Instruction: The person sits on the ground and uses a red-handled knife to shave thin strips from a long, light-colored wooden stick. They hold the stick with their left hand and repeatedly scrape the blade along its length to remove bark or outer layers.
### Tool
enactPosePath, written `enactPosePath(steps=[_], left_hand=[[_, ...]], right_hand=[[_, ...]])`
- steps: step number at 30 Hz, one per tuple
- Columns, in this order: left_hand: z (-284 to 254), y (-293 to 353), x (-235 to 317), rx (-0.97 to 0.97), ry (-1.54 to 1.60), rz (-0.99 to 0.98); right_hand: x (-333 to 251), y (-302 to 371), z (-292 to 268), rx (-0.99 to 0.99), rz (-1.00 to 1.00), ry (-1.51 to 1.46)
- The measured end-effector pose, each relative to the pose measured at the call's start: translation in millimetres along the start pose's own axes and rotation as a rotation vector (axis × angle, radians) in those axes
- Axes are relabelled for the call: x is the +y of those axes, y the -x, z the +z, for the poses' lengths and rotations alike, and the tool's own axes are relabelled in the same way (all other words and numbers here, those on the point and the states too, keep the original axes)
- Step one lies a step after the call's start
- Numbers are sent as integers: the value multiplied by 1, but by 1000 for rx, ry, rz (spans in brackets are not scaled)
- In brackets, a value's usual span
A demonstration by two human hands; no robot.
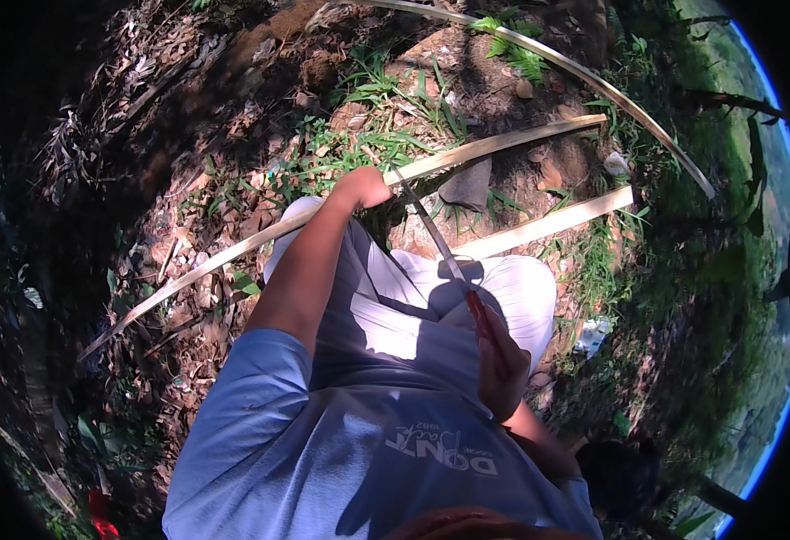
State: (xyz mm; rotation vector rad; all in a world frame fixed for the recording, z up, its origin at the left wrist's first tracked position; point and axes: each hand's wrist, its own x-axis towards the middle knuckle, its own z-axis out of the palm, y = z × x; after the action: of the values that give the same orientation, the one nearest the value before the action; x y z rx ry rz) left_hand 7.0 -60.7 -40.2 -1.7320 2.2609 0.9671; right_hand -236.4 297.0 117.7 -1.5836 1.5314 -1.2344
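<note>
The ground (224, 234) is the largest thing here: rough earth matted with dry, curled leaves, twigs and tufts of green grass, patched with sun and shade. Over it spread a blue cloth shirt (260, 450), softly creased, with whitish printed lettering (440, 450) across the chest, and smooth, pale trousers (386, 333) folded around bent knees.

The longest strip (485, 148), flat, pale and wood-like, bows gently from the leaf litter at left, across the left knee, and out over the ground ahead. A thinner curved strip (584, 79), also pale, arcs along the ground beyond it. A shorter, straighter, broader strip (557, 220) lies just past the right knee, its face smooth and bright.

The knife (435, 236) has a narrow, straight metal blade and a reddish handle; its far end meets the longest strip in view, though whether it bites into it cannot be told. The right hand (503, 369) is wrapped round that handle, and the left hand (363, 189) is closed on the longest strip, just beside the blade's end.

Smaller still are a feathery green fern (521, 58), a flat-faced, angular grey stone (469, 184) and a crumpled whitish scrap (593, 335).
</note>
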Motion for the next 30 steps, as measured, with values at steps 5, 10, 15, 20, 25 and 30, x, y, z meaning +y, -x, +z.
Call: enactPosePath(steps=[5, 10, 15, 20, 25, 30], left_hand=[[-4, 0, 0, 9, -42, 13], [-2, 14, 7, 38, -71, -38], [4, 49, 34, 265, -124, -84], [12, 51, 47, 365, -157, -111], [8, 50, 27, 304, -139, -115], [2, 35, 22, 156, -95, -69]], right_hand=[[-23, -14, 8, -57, 69, 21], [-9, -27, 13, -5, 45, -5], [72, -82, 46, 15, 266, -254], [87, -161, 127, 139, -212, -118], [56, -187, 156, 63, -21, -122], [83, -144, 102, 16, 28, -270]])
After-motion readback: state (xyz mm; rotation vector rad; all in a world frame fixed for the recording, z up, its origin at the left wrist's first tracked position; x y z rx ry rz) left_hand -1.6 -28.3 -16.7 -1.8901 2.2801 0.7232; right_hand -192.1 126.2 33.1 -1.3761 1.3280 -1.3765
